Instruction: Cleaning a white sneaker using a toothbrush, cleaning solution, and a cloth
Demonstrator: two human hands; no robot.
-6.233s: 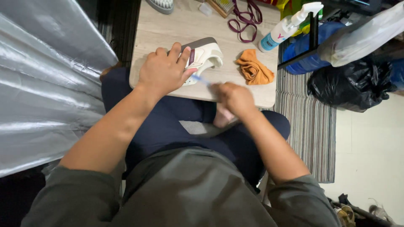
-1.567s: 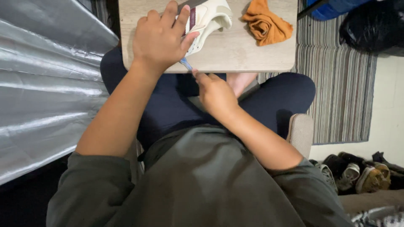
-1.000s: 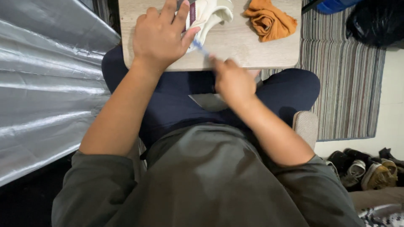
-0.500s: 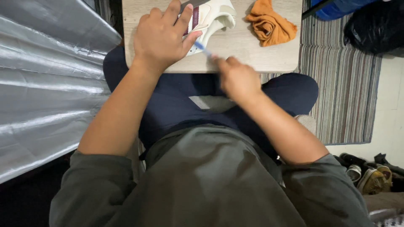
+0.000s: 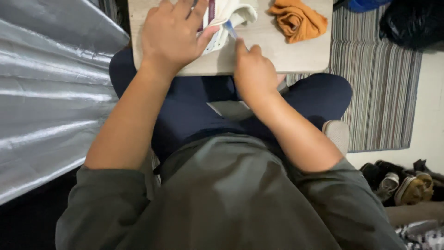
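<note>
A white sneaker (image 5: 231,11) with a dark red stripe lies on a light wooden board (image 5: 277,58) over my lap. My left hand (image 5: 173,34) presses flat on the sneaker and holds it down. My right hand (image 5: 252,71) grips a small blue-handled brush (image 5: 230,30), whose tip touches the side of the sneaker. The brush head is hidden against the shoe.
A crumpled orange cloth (image 5: 296,19) lies on the board to the right of the sneaker. A striped rug (image 5: 384,92) covers the floor on the right, a black bag (image 5: 411,21) at its far end. Several shoes (image 5: 402,185) sit lower right. Silver sheeting (image 5: 46,92) hangs at left.
My right hand has moved the brush forward, back and forward again along the sneaker's side. My left hand has stayed on the shoe. The view has shifted slightly.
</note>
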